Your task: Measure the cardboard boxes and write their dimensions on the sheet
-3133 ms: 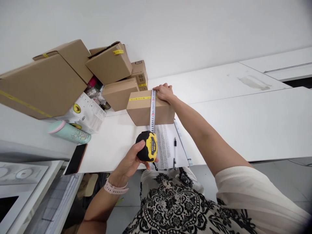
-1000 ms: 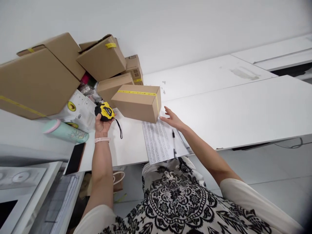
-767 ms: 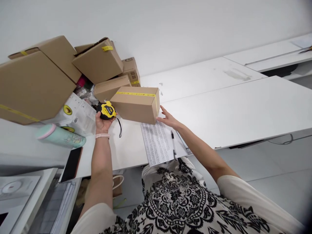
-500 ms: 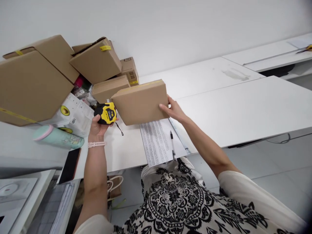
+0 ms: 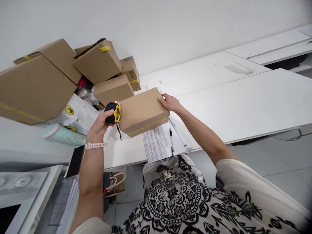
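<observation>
My left hand [image 5: 100, 123] is closed around a black and yellow tape measure [image 5: 113, 113], whose wrist strap dangles below. The tape measure sits against the left end of a brown cardboard box [image 5: 143, 109]. My right hand [image 5: 170, 102] grips that box at its right end, thumb on the upper face. Yellow tape runs along the box's near side. Under and in front of the box lies a printed sheet of numbers [image 5: 157, 144], with a black and clear pen [image 5: 172, 142] on it.
Several cardboard boxes [image 5: 97, 61] are piled at the left against the wall. Near them are a white avocado-print package [image 5: 80, 113], a mint green bottle [image 5: 65, 135] and a dark phone [image 5: 76, 161]. The white table [image 5: 219, 107] stretches right. A paper bag [image 5: 118, 183] stands below.
The box has been tipped, so its taped side now faces me and a broad plain face points up. My left hand has turned the tape measure and moved it slightly right.
</observation>
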`<action>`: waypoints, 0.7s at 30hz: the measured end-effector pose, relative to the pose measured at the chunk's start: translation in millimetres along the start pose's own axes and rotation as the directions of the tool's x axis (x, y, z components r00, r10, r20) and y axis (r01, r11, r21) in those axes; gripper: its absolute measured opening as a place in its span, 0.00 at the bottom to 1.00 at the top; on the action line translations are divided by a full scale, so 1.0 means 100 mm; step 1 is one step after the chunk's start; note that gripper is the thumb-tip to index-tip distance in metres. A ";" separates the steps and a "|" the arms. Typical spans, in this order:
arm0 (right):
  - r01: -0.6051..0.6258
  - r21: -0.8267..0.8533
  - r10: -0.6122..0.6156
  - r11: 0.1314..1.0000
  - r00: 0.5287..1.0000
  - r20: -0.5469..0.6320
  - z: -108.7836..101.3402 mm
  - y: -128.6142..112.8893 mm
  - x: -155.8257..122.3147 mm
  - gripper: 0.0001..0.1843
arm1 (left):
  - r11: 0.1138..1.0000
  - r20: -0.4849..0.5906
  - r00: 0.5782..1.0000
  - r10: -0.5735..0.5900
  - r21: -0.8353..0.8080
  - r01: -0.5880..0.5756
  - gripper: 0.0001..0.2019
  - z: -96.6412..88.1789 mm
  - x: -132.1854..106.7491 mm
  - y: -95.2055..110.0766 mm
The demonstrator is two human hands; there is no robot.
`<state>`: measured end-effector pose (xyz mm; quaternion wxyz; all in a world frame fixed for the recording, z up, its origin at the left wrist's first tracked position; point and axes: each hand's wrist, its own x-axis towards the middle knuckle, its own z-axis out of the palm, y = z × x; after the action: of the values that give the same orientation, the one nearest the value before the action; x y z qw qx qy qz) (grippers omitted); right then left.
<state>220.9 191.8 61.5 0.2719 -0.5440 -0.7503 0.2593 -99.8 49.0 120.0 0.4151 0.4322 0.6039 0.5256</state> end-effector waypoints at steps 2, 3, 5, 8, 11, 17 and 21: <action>0.011 0.088 -0.002 0.996 0.994 -0.106 -0.03 0.04 -0.09 0.27 | 0.999 -0.070 0.997 0.044 0.033 -0.042 0.22 0.05 0.04 0.03; 0.011 0.119 0.011 0.993 0.983 -0.183 -0.04 0.07 -0.18 0.25 | 0.995 -0.098 0.992 0.085 0.055 -0.080 0.23 0.08 0.04 0.05; -0.026 0.127 0.063 0.992 0.953 -0.295 -0.05 0.15 -0.43 0.21 | 0.978 -0.131 0.974 0.186 0.120 -0.170 0.25 0.14 0.02 0.11; -0.110 -0.023 0.107 0.994 0.988 -0.108 0.06 0.33 -0.91 0.19 | 0.904 -0.119 0.935 0.333 0.321 -0.281 0.33 0.30 -0.03 0.18; -0.068 -0.206 0.109 0.976 0.976 0.191 0.28 0.46 -1.34 0.18 | 0.775 -0.065 0.919 0.390 0.562 -0.289 0.39 0.53 -0.03 0.19; 0.020 -0.294 0.080 0.956 0.943 0.324 0.49 0.52 -1.61 0.13 | 0.623 0.079 0.935 0.344 0.726 -0.291 0.38 0.89 0.15 0.06; -0.072 0.115 0.033 0.991 0.949 0.314 0.33 0.64 -1.68 0.15 | 0.628 0.104 0.900 0.423 0.683 -0.373 0.34 0.93 0.07 0.02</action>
<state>285.1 45.9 -27.0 0.1767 -0.4979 -0.7513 0.3955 -13.0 81.5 112.0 0.0779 0.6593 0.6577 0.3560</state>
